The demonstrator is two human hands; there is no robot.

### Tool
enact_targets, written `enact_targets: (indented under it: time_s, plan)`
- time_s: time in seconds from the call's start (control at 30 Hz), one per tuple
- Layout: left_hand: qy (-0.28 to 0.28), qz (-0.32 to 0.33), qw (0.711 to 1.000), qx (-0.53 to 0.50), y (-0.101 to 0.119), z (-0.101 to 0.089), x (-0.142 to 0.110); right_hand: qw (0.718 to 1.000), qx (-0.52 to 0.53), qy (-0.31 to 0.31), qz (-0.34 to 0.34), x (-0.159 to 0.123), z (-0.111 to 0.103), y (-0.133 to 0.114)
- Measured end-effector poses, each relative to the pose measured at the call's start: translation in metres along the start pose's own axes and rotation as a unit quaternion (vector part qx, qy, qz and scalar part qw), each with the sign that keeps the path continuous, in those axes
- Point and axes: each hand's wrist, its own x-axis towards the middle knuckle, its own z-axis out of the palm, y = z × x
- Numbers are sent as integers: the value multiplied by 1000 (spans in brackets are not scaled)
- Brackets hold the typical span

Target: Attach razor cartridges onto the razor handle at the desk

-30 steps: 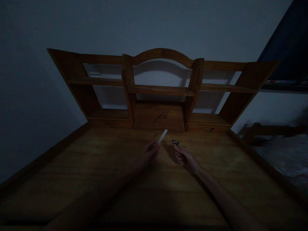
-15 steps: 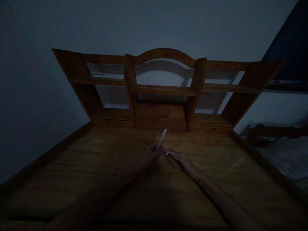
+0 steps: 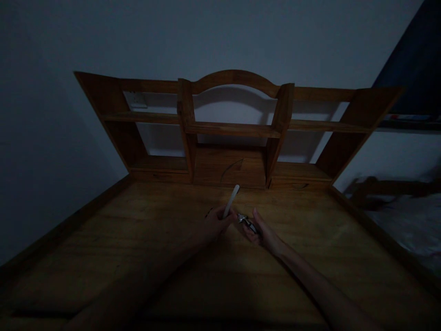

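- The wall (image 3: 220, 41) is pale, smooth and matte, grey-blue in the dim light.
- The bench (image 3: 155, 216) is a broad, flat wooden top with soft grain bands and a faint sheen, edged by darker raised strips along both sides.
- The shelf unit (image 3: 232, 130) stands at the far edge of the bench: brown wood, straight boards, slanting outer sides, an arched top rail (image 3: 234, 76) in the middle and shallow drawers low down at either side.
- At the right, beyond the bench, lie pale, rumpled fabric (image 3: 413, 225) and a dark wooden rail (image 3: 396, 187); a dark blue panel (image 3: 409, 69) fills the upper corner.
- The centre panel (image 3: 210, 170) of the shelf unit is grained wood crossed by a thin, dark curved line.
- The left hand (image 3: 215, 224) has its fingers closed around the lower part of the pale strip, fingertips just beside the metal tool's head.
- The right hand (image 3: 263, 233) is partly open, thumb raised, its other fingers loosely curled under the metal tool and supporting it.
- The pale strip (image 3: 231, 201) is narrow, straight and round-ended, tilted up above the bench.
- The metal tool (image 3: 247, 223) is small and shiny, with a bright head and darker handle, between the hands above the middle of the bench; its exact kind is too dim to tell.
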Motion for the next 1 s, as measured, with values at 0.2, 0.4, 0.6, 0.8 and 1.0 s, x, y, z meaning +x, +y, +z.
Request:
enact_targets:
  time_s: [0.2,0.4,0.6,0.8,1.0]
  plan:
    - [-6,10,1000,18,3,0,-2,994,-97,44,-31,-7,1,-4]
    - [5,35,998,60,7,2,-5,977,-181,39,-105,-15,2,-11]
    - [16,60,996,61,11,4,-7,947,-244,53,-200,-15,-2,-7]
    - [6,52,998,45,11,3,-7,898,-338,83,-269,-16,-4,-5]
    - [-3,27,999,22,12,2,-5,908,-349,67,-222,-16,-2,-10]
